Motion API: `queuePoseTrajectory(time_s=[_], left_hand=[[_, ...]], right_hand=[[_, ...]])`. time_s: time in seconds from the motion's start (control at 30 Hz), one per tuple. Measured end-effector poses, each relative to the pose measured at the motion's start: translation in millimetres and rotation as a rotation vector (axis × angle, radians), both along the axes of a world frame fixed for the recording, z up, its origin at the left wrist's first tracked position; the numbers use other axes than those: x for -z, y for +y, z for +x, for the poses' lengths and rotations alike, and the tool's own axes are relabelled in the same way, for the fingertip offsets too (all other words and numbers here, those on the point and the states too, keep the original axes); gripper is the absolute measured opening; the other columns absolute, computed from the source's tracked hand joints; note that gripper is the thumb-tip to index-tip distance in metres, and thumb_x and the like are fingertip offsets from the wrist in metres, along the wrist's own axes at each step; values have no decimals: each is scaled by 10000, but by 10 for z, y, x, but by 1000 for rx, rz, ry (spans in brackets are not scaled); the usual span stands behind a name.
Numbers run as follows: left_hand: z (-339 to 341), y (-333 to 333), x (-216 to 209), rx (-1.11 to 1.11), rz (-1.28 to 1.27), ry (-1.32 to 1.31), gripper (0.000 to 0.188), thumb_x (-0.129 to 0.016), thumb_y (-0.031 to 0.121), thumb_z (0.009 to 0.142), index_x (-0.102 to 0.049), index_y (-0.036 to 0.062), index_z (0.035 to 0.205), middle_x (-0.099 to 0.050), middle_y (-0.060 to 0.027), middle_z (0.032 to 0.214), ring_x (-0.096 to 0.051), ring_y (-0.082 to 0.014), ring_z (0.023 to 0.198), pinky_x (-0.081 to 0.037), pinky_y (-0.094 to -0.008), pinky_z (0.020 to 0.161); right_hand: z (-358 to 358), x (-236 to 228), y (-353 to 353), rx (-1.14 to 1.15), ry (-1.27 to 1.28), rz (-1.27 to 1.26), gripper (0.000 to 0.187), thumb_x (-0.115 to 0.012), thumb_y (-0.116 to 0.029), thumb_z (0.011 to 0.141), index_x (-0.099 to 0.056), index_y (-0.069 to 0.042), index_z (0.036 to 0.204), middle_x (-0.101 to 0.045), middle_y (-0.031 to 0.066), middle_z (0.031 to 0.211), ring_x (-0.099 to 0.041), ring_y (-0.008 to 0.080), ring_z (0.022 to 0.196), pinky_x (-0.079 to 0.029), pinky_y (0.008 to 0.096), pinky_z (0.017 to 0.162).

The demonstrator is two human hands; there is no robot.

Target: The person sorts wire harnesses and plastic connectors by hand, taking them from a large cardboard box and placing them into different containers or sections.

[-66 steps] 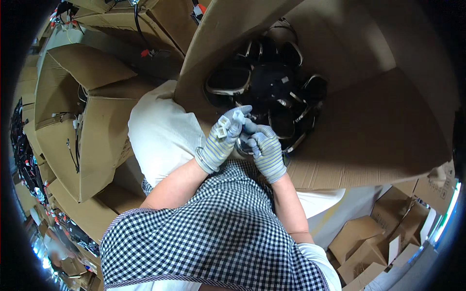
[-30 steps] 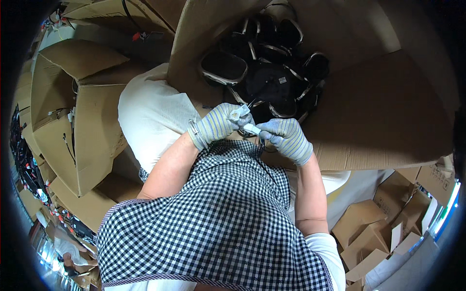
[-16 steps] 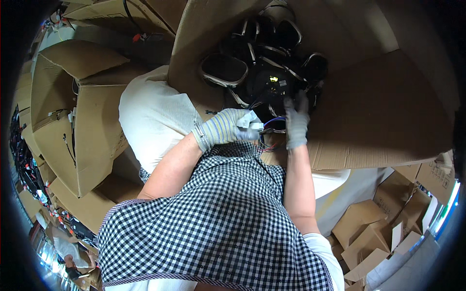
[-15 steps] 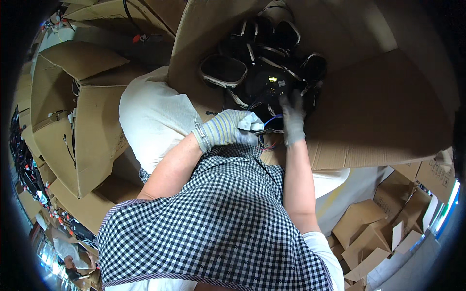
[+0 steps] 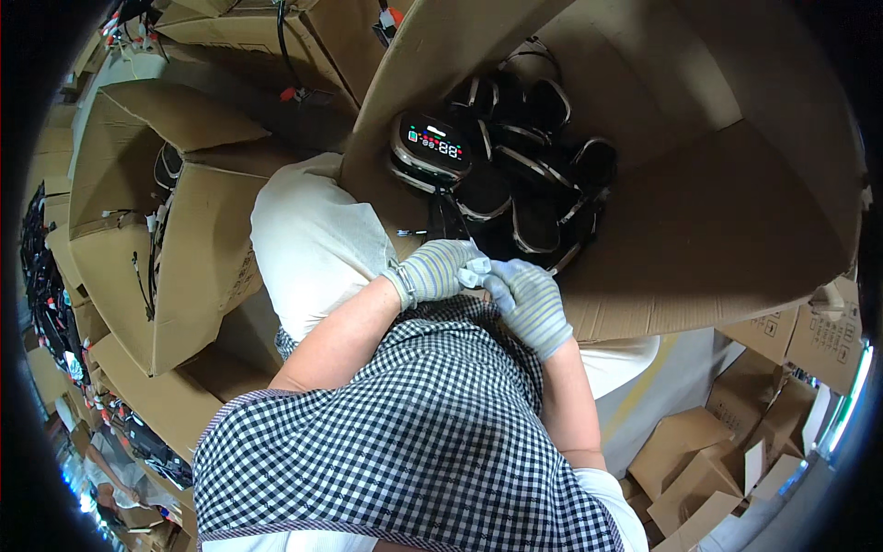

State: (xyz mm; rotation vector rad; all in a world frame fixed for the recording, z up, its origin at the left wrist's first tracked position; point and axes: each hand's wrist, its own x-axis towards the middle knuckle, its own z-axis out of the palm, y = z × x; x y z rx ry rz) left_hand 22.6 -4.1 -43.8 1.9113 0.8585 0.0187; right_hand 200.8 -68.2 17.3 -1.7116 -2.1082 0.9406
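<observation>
Two grips in close, and it's delicate! My left grip (image 5: pixel 441 269) is closed around the white connectors (image 5: pixel 474 272), just above my apron (image 5: pixel 414 405); my right grip (image 5: pixel 532 304) curls its fingertips in at their right side, but whether they pinch I can't tell. Up in the box (image 5: pixel 699 221), one display (image 5: pixel 430 147) glows at the left of the heap. Trouble spots? A crooked tug could loosen the contacts, and that light might die. Thick gloves could let the connectors slip. The lead (image 5: pixel 411 233) near my left grip might snag.
</observation>
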Motion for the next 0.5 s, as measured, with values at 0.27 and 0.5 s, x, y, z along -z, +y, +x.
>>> queuePoseTrajectory(time_s=[0.27, 0.5], left_hand=[[32, 32, 89, -26, 194, -135, 230, -601, 155, 772, -644, 74, 983, -653, -126, 946, -615, -298, 840, -490, -361, 759], [91, 45, -213, -332, 45, -171, 221, -523, 138, 898, -648, 56, 1060, -675, -93, 965, -615, -176, 725, -474, -277, 642]], right_hand=[[198, 56, -38, 305, -208, -194, 269, -461, -318, 914, -614, -98, 929, -636, 179, 793, -617, 349, 765, -477, 455, 684], [929, 1172, 588, 977, -223, 152, 280, -418, -251, 935, -644, -102, 1004, -661, 170, 938, -646, 320, 843, -496, 418, 740]])
